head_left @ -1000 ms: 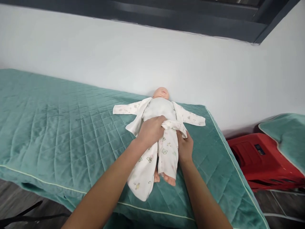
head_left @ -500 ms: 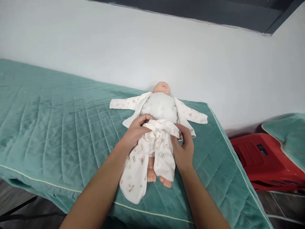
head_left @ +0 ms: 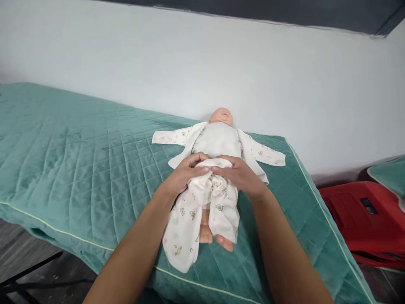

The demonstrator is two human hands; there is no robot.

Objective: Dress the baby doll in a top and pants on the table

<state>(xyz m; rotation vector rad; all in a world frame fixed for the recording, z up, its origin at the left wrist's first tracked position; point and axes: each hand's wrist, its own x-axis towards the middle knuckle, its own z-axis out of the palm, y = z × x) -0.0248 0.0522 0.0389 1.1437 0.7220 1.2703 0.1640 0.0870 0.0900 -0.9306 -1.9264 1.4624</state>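
A baby doll [head_left: 218, 139] lies on its back, head toward the wall, wearing an open white printed jacket [head_left: 268, 155] with both sleeves spread out. White printed baby pants [head_left: 185, 230] lie over its lower body. One doll foot pokes out of the pant leg on the right; the other leg is bare beside the flat, unfilled pant leg. My left hand [head_left: 186, 172] pinches the waistband from the left. My right hand [head_left: 240, 173] grips the same waistband from the right, its thumb close to my left thumb. The doll's hips are hidden beneath the bunched cloth.
A green quilted cover [head_left: 104, 169] with pale piping spreads over the bed. Behind it stands a white wall [head_left: 190, 59]. A red plastic object [head_left: 351, 215] sits off the right edge, partly under green cloth [head_left: 390, 175]. Black metal legs [head_left: 34, 266] show at lower left.
My right hand has moved left from the side of the waistband to its middle, closer to my left hand. The whole view has shifted slightly.
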